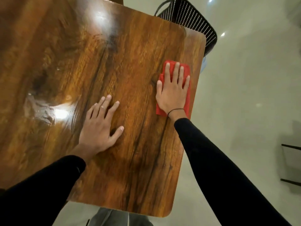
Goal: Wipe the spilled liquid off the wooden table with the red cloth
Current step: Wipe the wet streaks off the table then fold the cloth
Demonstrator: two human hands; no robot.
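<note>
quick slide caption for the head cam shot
Right hand presses red cloth flat near table edge; left hand braces.

The table (130, 66) is bare between the left hand (99, 128) and the red cloth (187, 101); a black chair (192, 20) stands beyond the far corner.

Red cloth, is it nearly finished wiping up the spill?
Not yet. The flat red cloth sits under the open right hand near the glossy wooden table's right edge, where the wood looks dry. The left hand rests flat mid-table. A shiny wet puddle remains at the left, untouched.
</note>
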